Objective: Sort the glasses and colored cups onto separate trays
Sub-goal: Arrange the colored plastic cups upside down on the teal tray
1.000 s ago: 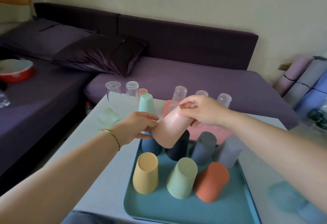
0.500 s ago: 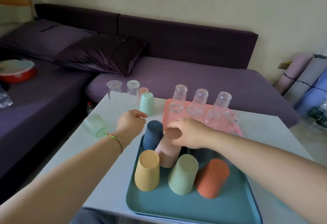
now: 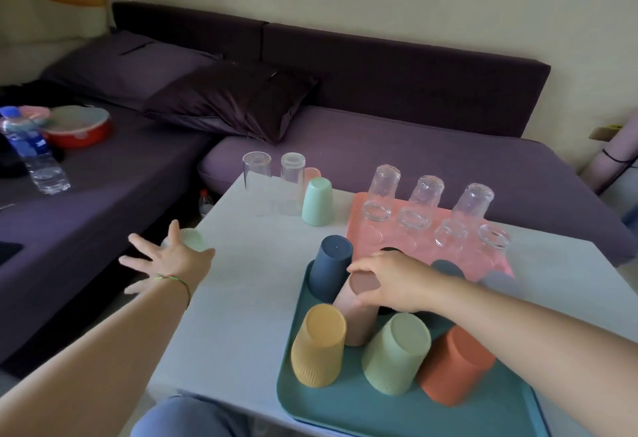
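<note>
Two hands over the desk (image 3: 248, 298). At 9 o'clock, left hand (image 3: 165, 260) splayed wide, holding nothing, just beside a pale green cup (image 3: 192, 239) at the desk's edge. At 12 o'clock, mint cup (image 3: 317, 201) upside down on bare desk. Near centre, right hand (image 3: 390, 281) curled round the upturned base of a pink cup (image 3: 355, 319) on the teal tray (image 3: 286, 381). At 1 o'clock, glasses (image 3: 379, 195) on the pink tray (image 3: 360, 229).

Soft even daylight, faint shadows, wide-angle bending at edges (left hand (image 3: 169, 260) motion-blurred)
</note>
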